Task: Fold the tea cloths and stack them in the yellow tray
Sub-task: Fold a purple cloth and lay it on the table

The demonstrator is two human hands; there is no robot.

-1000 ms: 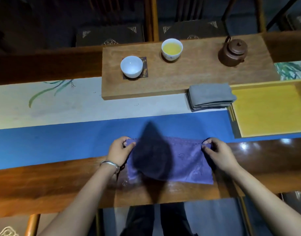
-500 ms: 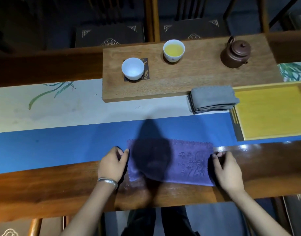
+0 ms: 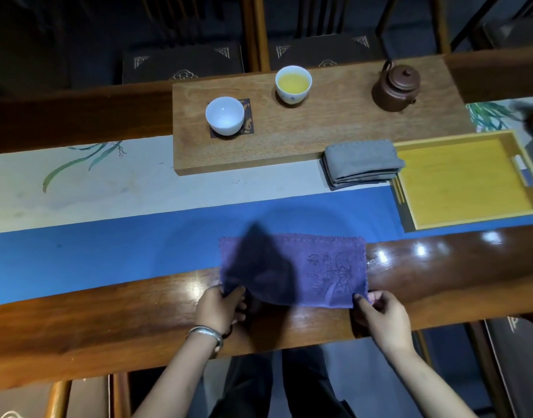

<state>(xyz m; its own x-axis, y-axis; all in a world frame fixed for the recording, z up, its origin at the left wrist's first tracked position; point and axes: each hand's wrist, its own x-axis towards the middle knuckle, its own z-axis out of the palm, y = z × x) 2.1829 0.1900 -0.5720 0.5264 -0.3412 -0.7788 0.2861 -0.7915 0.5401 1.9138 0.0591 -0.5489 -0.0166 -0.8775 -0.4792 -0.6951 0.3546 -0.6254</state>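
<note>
The long wooden desk [image 3: 108, 321] runs across the room, with a blue and cream runner [image 3: 108, 236] laid along it. On the runner's far side sits a wooden board [image 3: 319, 131], and I take the purple tea cloth [image 3: 328, 267] as my landmark for the rest. That cloth lies flat, half on the blue runner and half on the bare glossy desk, with a head-shaped shadow darkening its left part and an embossed flower showing on its right. Beyond the cloth and off to its right stands the yellow tray [image 3: 464, 182], nothing inside it. Pressed against the tray's left wall, straight beyond the cloth's right end, is a folded grey cloth [image 3: 361, 159] resting partly on the board.

The left hand [image 3: 220, 309], a silver bangle [image 3: 205, 332] at its wrist, pinches the cloth's near left corner between thumb and curled fingers. The right hand [image 3: 382, 318] pinches the near right corner the same way.

Far beyond the cloth, on the board, stand a brown teapot [image 3: 396, 87], a cup of yellow tea [image 3: 293, 84] and an empty white cup [image 3: 224, 116] on a dark coaster.
</note>
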